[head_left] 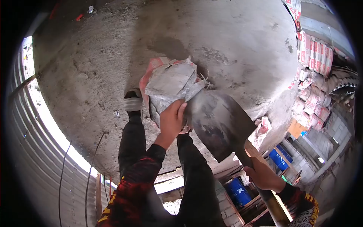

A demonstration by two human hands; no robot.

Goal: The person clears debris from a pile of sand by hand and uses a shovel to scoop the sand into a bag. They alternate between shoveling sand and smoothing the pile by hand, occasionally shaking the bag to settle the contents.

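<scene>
A torn cement sack (172, 81), grey with red-pink edges, lies crumpled on the concrete floor in front of my feet. My left hand (172, 120) is closed on the near edge of this sack, with thumb and fingers pinched together; the exact fold between them is partly hidden. My right hand (264, 174) wraps round the shaft of a shovel (223, 123) just behind its blade. The wide, cement-smeared blade is raised beside the sack, close to my left fingers. The shovel's shaft runs down towards the lower right.
Corrugated metal sheeting (45, 162) stands along the left, with thin rods (90, 170) before it. Stacked cement bags (315, 56) are at the right. Blue drums (239, 192) sit lower down, beyond the floor's edge. A crumpled bag piece (262, 126) lies near that edge.
</scene>
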